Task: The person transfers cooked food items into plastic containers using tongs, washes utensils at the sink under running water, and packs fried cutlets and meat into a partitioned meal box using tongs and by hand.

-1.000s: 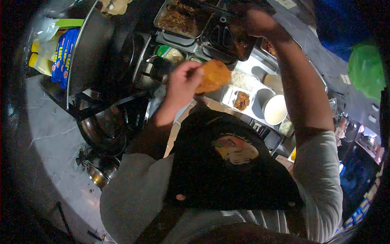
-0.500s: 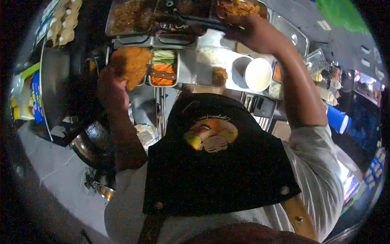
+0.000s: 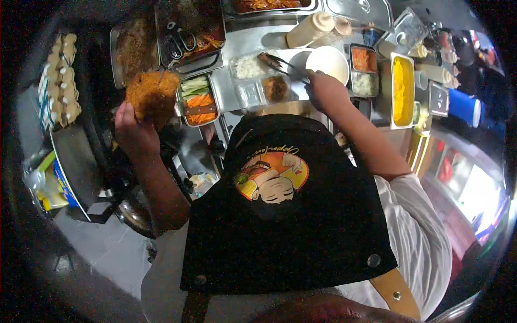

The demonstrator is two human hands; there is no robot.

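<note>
My left hand (image 3: pixel 134 129) is closed on the lower left edge of a flat, rough orange-brown piece (image 3: pixel 145 89) that looks like a breaded cutlet. It lies over the corner of a metal tray (image 3: pixel 114 56), beside a container of sliced cucumber (image 3: pixel 195 86) and carrot sticks (image 3: pixel 199 101). My right hand (image 3: pixel 327 94) is closed around dark tongs (image 3: pixel 291 65), in front of a round white tub (image 3: pixel 328 58). Between the tong tips is a small dark brown piece (image 3: pixel 264 58), above a clear container of white food (image 3: pixel 245 67). A small container of brown food (image 3: pixel 276 87) sits below the tongs.
Scissors (image 3: pixel 180 40) rest over a tray of dark sauce (image 3: pixel 202 46). Squeeze bottles (image 3: pixel 309 31) stand behind the tub. To the right are containers of orange food (image 3: pixel 363 58) and yellow food (image 3: pixel 398 89). Egg trays (image 3: pixel 62 81) stand at the left.
My right hand has brought the tongs down and toward me from over the back trays to beside the white tub. My left hand keeps hold of the orange-brown piece. The view has shifted.
</note>
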